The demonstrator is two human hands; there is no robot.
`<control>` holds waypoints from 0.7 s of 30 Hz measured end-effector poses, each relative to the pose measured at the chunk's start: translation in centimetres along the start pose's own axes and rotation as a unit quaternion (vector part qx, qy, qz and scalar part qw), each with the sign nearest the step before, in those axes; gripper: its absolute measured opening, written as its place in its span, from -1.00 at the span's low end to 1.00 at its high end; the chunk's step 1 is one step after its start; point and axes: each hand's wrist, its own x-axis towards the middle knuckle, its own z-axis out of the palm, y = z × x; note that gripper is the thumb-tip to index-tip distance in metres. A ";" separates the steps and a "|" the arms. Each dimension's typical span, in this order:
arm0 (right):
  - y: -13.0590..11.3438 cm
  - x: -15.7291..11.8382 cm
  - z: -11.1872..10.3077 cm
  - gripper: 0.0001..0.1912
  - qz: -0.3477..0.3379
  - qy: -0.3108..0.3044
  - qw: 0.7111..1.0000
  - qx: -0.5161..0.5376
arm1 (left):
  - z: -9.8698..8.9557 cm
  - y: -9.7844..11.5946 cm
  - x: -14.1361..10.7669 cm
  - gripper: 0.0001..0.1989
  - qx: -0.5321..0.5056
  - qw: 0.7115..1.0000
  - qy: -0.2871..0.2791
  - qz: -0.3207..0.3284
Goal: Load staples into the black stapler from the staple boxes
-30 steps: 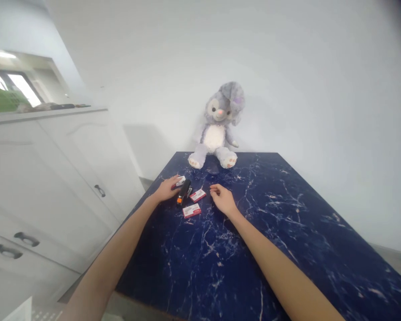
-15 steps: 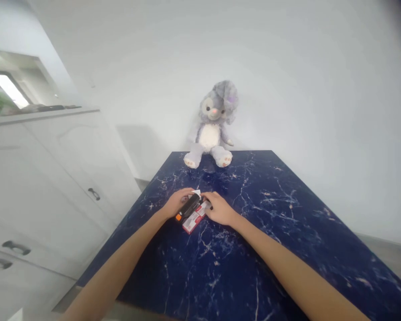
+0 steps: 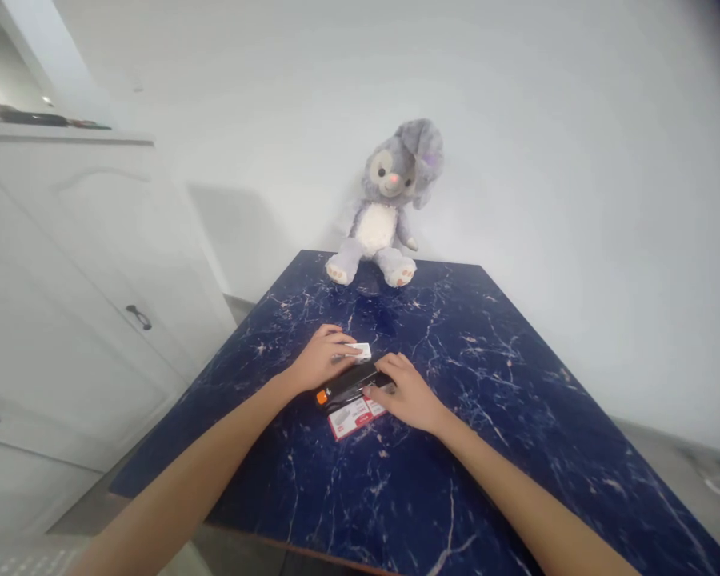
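Observation:
On the dark blue marbled table (image 3: 360,480) lies a black item (image 3: 349,384) with an orange end, slanting up to the right. A red and white box (image 3: 351,418) shows along its near side. Behind it is a small white item (image 3: 360,350). My left hand (image 3: 326,358) has its fingers round the white item, beside the black one. My right hand (image 3: 409,392) grips the right end of the black item, thumb on the near side, and partly covers the box.
A grey plush toy (image 3: 384,208) with a white belly sits at the table's far edge against the wall. White cabinets (image 3: 84,280) with dark handles stand at the left.
The black item and the box have turned to lie flatter across the view. The white item shows more under my left hand. My right hand has moved onto the black item. The view has shifted.

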 end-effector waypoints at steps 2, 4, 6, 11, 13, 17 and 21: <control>0.3 -0.1 -0.3 -0.84 0.011 0.007 1.000 0.011 | -0.1 0.1 0.1 -0.79 -0.009 0.999 0.028 -0.016; 0.8 -0.3 -0.8 -0.82 0.024 0.023 0.999 0.011 | -0.3 0.4 0.2 -0.73 -0.018 0.998 0.059 -0.033; 1.3 -0.5 -1.4 -0.81 0.046 0.039 0.998 -0.002 | -0.4 0.9 0.3 -0.68 -0.018 0.996 0.078 -0.038; 2.4 -0.6 -2.4 -0.75 0.074 0.037 0.996 -0.036 | -0.5 1.7 0.1 -0.81 0.025 0.998 0.046 0.032; 2.7 -0.6 -2.6 -0.75 0.074 0.025 0.996 -0.039 | -0.6 1.5 -0.2 -0.81 0.052 0.997 0.034 0.050; 3.2 -0.6 -3.3 -0.74 0.084 0.015 0.995 -0.043 | -0.5 0.6 -0.6 -0.73 0.076 0.991 0.038 0.101; 3.4 -0.4 -4.4 -0.78 0.074 -0.010 0.996 -0.045 | 0.0 0.0 -0.3 -0.83 0.071 0.986 0.072 0.132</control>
